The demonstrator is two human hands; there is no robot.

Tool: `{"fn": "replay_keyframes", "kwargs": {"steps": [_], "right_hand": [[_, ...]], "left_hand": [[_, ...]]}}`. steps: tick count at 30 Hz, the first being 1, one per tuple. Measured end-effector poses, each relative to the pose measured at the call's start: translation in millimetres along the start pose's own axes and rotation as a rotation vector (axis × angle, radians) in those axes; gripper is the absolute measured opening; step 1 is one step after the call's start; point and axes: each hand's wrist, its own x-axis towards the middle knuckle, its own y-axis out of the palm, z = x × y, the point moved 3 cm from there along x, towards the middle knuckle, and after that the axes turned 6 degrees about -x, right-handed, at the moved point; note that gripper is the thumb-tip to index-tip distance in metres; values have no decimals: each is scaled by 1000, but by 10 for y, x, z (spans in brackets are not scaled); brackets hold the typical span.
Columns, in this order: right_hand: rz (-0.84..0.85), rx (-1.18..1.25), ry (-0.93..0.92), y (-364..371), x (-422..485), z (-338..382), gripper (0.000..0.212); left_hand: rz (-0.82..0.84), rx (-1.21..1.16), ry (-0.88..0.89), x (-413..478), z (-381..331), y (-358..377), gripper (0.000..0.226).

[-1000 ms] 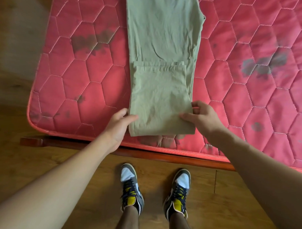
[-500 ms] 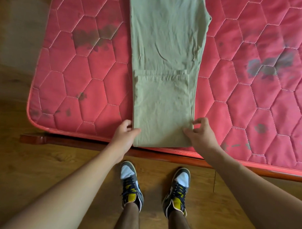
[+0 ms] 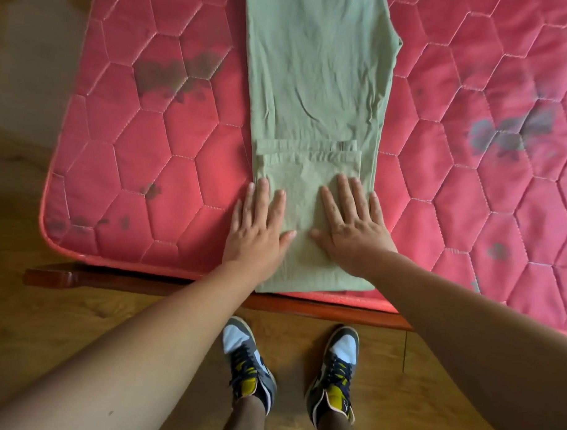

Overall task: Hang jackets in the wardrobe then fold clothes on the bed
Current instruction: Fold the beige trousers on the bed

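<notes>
Left hand, right hand flat on trousers, stained red mattress, wood floor

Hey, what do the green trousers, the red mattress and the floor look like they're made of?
Trousers: thin woven cloth, probably cotton or a blend, matte; it shows fine creases and lies in a flat fold.
Mattress: quilted fabric cover with a slight sheen, stitched in hexagons, with dark stained patches.
Floor: wood or wood-look laminate; grain and a plank seam show, with a soft gloss.
</notes>
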Motion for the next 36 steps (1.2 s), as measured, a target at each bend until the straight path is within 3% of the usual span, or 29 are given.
{"fn": "replay_keyframes", "kwargs": {"steps": [5,12,16,20,23,25,29,32,36], "right_hand": [[-149,16,63,-356,253,-167,78],[-143,47,48,-232,683,-312,81],[-48,89,-2,-327,667,-347,81],[-158,182,39,-589,656,-457,79],[-185,276,105,-703,748,-590,45],[-106,431,116,-733,826,-650,33],[32,718,89,-766,764,-660,19],[16,967,154,-919,758,-772,15],[-98,1359,214,-1623,1295,-1028,25]], "left_hand": [[-121,19,46,427,39,-426,76],[9,106,46,789,312,-318,80],[84,104,15,780,255,-426,80],[-80,21,-25,808,131,-830,74],[-32,-220,-82,952,147,-988,44],[43,-438,-159,1042,246,-1026,33],[151,-574,-197,1051,339,-1079,31],[199,-806,-215,1114,376,-1285,36],[68,-1268,-286,1773,388,-1915,51]]}}
